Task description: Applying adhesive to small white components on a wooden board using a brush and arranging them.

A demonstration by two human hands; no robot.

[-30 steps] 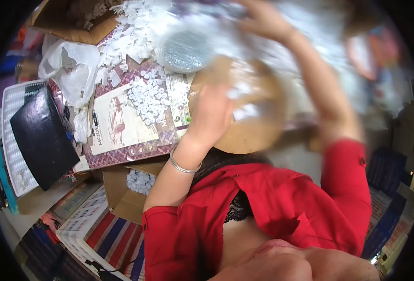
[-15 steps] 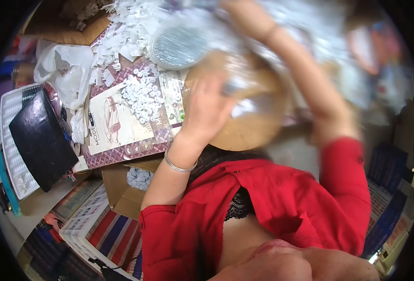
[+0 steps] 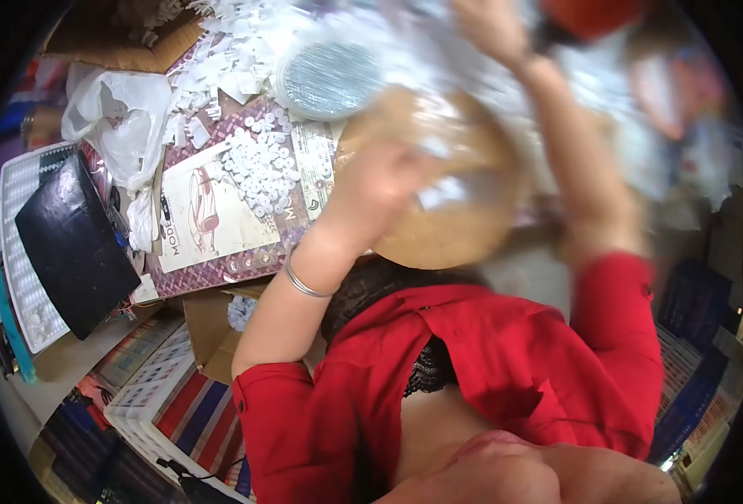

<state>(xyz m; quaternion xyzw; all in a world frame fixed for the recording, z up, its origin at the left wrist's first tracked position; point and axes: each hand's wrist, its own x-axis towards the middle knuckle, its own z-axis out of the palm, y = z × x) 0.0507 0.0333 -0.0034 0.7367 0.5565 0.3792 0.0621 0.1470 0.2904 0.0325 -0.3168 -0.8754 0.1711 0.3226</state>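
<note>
My left hand (image 3: 386, 181) is over the left part of a round brown board (image 3: 464, 239), its fingers curled together; whatever they hold is hidden and blurred. Small shiny, clear patches (image 3: 443, 191) lie on the board. Stretched out to the far side, my right hand (image 3: 493, 35) is over a heap of white pieces, and motion smears its fingers. A round clear tub (image 3: 329, 80) filled with many fine, silvery strands stands just beyond the board's left side. Left of the board lies a pile of small white ring-shaped parts (image 3: 260, 164).
White plastic pieces (image 3: 241, 50) spread along the far left, beside an open cardboard box (image 3: 123, 50). A white plastic bag (image 3: 128, 126), a white tray (image 3: 23, 210) and a black panel (image 3: 77, 244) are at left. A blurred orange-red object (image 3: 590, 15) shows at the top edge.
My right hand has moved right and a little nearer the top edge. My left hand's fingers have curled in. The brown board has shifted slightly right, and the orange-red object has appeared.
</note>
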